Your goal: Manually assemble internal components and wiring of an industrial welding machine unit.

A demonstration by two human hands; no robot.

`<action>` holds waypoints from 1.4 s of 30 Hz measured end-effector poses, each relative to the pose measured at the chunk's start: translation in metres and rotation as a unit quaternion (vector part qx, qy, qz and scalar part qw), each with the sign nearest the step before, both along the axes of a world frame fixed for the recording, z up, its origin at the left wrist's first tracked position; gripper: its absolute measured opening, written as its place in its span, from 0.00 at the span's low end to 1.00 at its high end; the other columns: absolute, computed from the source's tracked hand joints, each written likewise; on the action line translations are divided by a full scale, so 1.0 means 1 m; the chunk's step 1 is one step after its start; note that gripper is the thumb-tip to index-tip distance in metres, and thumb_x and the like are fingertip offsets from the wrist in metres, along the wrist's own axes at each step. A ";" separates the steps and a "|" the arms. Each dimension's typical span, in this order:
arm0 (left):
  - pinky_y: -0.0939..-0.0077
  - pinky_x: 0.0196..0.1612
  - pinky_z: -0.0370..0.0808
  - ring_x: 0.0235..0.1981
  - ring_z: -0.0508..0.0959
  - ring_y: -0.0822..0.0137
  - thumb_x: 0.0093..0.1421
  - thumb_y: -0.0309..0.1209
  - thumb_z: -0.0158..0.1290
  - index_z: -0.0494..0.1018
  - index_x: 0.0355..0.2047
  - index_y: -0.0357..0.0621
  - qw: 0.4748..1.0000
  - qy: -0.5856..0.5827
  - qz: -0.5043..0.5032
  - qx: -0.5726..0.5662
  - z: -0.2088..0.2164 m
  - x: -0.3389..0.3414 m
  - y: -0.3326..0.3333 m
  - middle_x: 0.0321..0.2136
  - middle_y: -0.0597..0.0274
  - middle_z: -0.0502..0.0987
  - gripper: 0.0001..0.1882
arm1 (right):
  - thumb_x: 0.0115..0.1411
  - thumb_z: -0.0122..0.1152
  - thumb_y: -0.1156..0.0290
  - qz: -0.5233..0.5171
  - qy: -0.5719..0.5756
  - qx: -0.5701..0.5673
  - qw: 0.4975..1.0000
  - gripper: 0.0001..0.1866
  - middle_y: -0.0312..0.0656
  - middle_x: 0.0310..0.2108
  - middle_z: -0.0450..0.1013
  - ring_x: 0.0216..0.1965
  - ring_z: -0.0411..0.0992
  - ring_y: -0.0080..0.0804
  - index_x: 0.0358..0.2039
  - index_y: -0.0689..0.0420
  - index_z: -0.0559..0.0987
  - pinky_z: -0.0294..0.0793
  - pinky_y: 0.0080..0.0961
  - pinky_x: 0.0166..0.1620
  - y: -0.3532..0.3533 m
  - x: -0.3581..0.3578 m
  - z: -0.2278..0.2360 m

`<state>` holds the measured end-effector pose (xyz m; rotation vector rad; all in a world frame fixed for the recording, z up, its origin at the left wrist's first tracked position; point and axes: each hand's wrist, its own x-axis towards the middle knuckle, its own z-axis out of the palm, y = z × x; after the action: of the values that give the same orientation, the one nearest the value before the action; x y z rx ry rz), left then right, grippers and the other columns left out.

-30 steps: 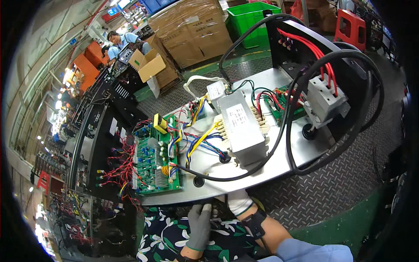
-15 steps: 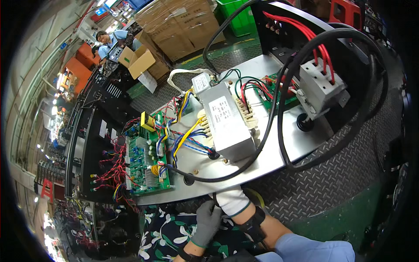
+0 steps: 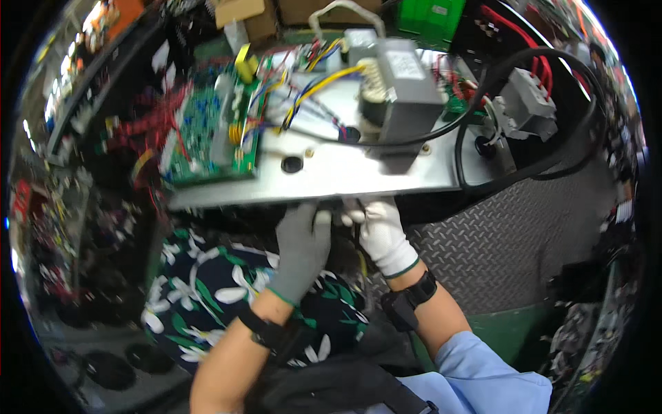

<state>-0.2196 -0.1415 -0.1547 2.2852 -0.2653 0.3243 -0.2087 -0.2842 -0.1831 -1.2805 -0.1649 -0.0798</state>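
Observation:
My left hand (image 3: 302, 241), in a grey glove, is closed at the near edge of a silver metal plate (image 3: 324, 179). Its thumb is bent in and the other fingertips are lost under the edge. Beside it my right hand (image 3: 385, 238), in a white glove, has its fingers pinched together around a thin dark piece, too blurred to name. On the plate above the hands sit a green circuit board (image 3: 207, 131) at left and a grey transformer (image 3: 414, 103) with yellow and blue wires. A black cable (image 3: 458, 159) loops over the right side.
A grey contactor-like block (image 3: 527, 103) with red wires stands at the plate's right end. A green bin (image 3: 431, 17) and an open cardboard box (image 3: 241, 10) are behind. Patterned dark floral cloth (image 3: 207, 290) lies below my left arm; diamond-tread flooring (image 3: 483, 255) extends to the right.
My view has tilted down toward the plate's near edge. My left hand has moved up from the floral cloth to that edge, and my right hand now shows from beneath it.

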 end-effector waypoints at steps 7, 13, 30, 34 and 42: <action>0.69 0.23 0.71 0.20 0.74 0.63 0.57 0.26 0.48 0.73 0.28 0.42 0.981 0.054 -0.076 0.171 -0.046 0.039 -0.014 0.26 0.53 0.76 0.04 | 0.62 0.50 0.75 -0.082 0.153 0.098 0.980 0.07 0.36 0.29 0.72 0.27 0.73 0.25 0.36 0.62 0.75 0.71 0.20 0.27 0.002 -0.007 -0.002; 0.73 0.21 0.71 0.22 0.75 0.67 0.61 0.28 0.45 0.72 0.35 0.40 0.987 -0.119 -0.104 -0.009 -0.084 0.055 -0.013 0.25 0.56 0.75 0.07 | 0.64 0.50 0.68 -0.121 0.043 0.059 0.990 0.10 0.37 0.18 0.68 0.17 0.62 0.22 0.28 0.60 0.71 0.61 0.20 0.21 0.003 0.010 -0.045; 0.58 0.49 0.70 0.43 0.75 0.51 0.58 0.33 0.50 0.73 0.46 0.41 0.964 0.223 -0.102 -0.105 -0.126 0.070 -0.025 0.43 0.48 0.76 0.16 | 0.60 0.49 0.78 -0.011 0.163 0.192 0.968 0.04 0.37 0.23 0.64 0.19 0.61 0.26 0.35 0.57 0.68 0.60 0.19 0.20 -0.035 -0.005 -0.036; 0.62 0.40 0.69 0.35 0.73 0.55 0.58 0.32 0.49 0.73 0.39 0.42 0.978 0.145 -0.129 -0.077 -0.112 0.076 -0.027 0.35 0.52 0.74 0.11 | 0.64 0.44 0.66 0.057 0.115 0.171 0.977 0.11 0.40 0.37 0.69 0.35 0.69 0.32 0.44 0.55 0.68 0.68 0.27 0.29 -0.041 -0.006 -0.055; 0.73 0.17 0.66 0.14 0.69 0.66 0.57 0.28 0.49 0.72 0.21 0.43 0.981 -0.054 -0.186 0.004 -0.081 0.068 -0.006 0.15 0.63 0.70 0.08 | 0.55 0.53 0.79 0.053 0.105 0.050 0.992 0.08 0.34 0.25 0.66 0.21 0.62 0.21 0.36 0.59 0.72 0.63 0.18 0.22 -0.033 -0.012 -0.017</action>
<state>-0.1518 -0.1472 -0.2356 2.1724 -0.7384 0.2511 -0.2203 -0.3171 -0.1999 -1.1700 -0.0458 0.1358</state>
